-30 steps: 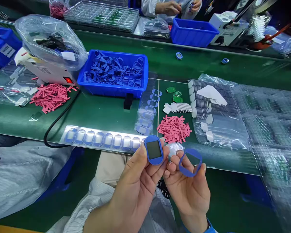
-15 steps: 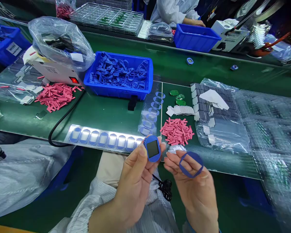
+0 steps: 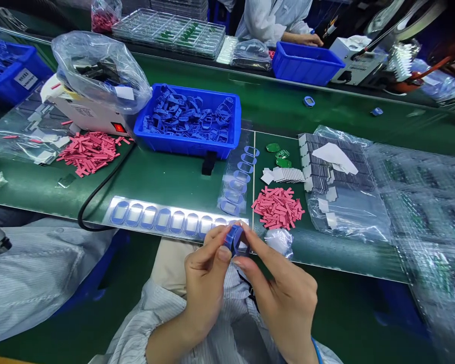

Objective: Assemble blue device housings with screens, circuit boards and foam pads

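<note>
My left hand [image 3: 205, 275] and my right hand [image 3: 282, 293] meet in front of the table edge, fingertips pinched together on a small blue screen housing [image 3: 234, 239]. The blue ring that my right hand held sits against that housing, mostly hidden by fingers. Just beyond lie a clear strip of blue-rimmed lenses [image 3: 167, 221], a pile of pink tabs [image 3: 278, 207] and a small crumpled clear bag [image 3: 278, 240].
A blue bin of blue frames [image 3: 189, 121] stands mid-table, with a white machine [image 3: 87, 114] under a plastic bag to its left. Bagged grey parts [image 3: 337, 172] and green boards [image 3: 278, 151] lie right. Another person [image 3: 284, 20] works across the green belt [image 3: 273, 101].
My hands came together and dropped lower. The blue ring from my right hand has been brought onto the housing in my left, which is now turned edge-on.
</note>
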The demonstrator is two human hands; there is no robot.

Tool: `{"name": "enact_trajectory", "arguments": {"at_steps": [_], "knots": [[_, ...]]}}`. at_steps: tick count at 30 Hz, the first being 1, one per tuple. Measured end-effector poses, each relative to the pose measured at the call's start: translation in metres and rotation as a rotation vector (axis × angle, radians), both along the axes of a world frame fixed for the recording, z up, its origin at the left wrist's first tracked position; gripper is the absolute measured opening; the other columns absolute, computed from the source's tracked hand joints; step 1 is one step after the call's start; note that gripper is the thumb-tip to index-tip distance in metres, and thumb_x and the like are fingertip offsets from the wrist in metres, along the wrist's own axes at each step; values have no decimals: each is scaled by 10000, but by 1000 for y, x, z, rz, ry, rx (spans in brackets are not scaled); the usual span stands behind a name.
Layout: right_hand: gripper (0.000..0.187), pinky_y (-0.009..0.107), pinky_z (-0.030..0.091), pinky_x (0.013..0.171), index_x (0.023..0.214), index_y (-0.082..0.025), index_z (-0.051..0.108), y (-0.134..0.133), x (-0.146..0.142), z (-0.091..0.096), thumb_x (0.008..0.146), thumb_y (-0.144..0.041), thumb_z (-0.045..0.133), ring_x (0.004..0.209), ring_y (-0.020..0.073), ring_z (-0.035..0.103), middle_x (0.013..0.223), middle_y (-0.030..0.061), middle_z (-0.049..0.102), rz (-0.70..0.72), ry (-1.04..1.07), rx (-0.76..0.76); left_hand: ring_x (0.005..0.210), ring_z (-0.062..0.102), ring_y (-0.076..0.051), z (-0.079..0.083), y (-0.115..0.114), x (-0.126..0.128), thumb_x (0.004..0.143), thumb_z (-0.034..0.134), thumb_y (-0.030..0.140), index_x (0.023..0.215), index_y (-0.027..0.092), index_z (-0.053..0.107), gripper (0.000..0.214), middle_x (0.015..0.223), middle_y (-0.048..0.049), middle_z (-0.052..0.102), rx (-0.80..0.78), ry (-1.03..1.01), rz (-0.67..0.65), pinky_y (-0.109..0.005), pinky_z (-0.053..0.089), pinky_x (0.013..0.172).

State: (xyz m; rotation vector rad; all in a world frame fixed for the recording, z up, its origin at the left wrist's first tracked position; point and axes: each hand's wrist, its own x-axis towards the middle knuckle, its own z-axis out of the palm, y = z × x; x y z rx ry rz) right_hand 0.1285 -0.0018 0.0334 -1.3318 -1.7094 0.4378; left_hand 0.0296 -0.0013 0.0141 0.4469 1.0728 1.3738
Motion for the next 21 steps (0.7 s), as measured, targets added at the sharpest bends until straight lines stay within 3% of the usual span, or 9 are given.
{"name": "enact_trajectory", "arguments": {"at_steps": [8, 16, 19, 21], "knots": [[474, 257, 617, 692, 1327, -311, 494, -1, 2, 1, 876, -214, 603, 786, 183, 731, 1109, 27, 705, 33, 33, -8, 1020, 623, -221, 2, 0, -2, 723, 705, 418, 896, 323, 764, 205, 942, -23, 769, 80, 118, 4, -353, 494, 926], [504, 311, 623, 732, 1306, -353, 506, -4, 2, -6, 848, -190, 638, 854, 221, 726, 1106, 4, 704, 17, 137, -9, 1171, 519, -233, -1, -2, -8, 864, 558, 380, 1012, 367, 719, 219, 1137, -22, 709, 322, 270, -72, -425, 381, 1033], [498, 337, 622, 748, 1283, -358, 530, -5, -1, -13, 833, -185, 653, 888, 233, 720, 1124, -4, 697, -37, 200, 3, 1135, 520, -230, 2, 0, -17, 906, 504, 353, 1066, 353, 703, 256, 1207, -41, 620, 396, 450, -113, -376, 401, 981], [508, 350, 618, 771, 1286, -353, 527, -7, -1, -18, 829, -171, 655, 923, 238, 711, 1159, -8, 680, -68, 207, 12, 1023, 543, -219, 7, 3, -23, 876, 571, 262, 1090, 359, 692, 264, 1119, -40, 638, 477, 646, -140, -339, 437, 873]]}}
